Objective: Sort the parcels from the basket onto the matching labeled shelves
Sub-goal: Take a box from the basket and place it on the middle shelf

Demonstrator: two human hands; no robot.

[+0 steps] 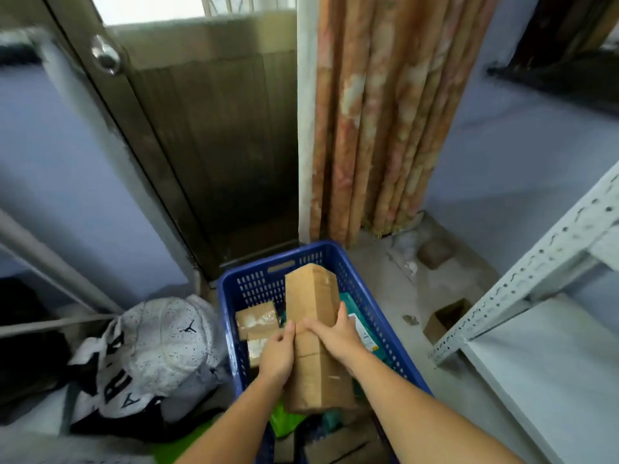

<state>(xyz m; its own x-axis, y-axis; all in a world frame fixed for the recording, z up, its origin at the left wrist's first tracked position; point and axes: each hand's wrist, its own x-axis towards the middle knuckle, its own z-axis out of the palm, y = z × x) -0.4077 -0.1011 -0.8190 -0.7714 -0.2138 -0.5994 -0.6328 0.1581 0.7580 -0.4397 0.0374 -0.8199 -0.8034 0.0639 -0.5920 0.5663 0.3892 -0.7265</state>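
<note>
Both hands, left hand [277,354] and right hand [335,333], clasp a long cardboard parcel [315,339] above the blue basket [378,316], which holds taped boxes [256,318] and a teal mailer [363,326] (label unreadable). Beside it lies a white Jordan-logo bag [157,346].

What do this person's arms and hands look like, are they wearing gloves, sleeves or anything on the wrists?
Both arms are bare from the bottom edge of the picture up to the fingers: no sleeves show. The left hand and the right hand wear no gloves, and no watch, bracelet or ring is visible. The fingernails look short and unpainted.
</note>
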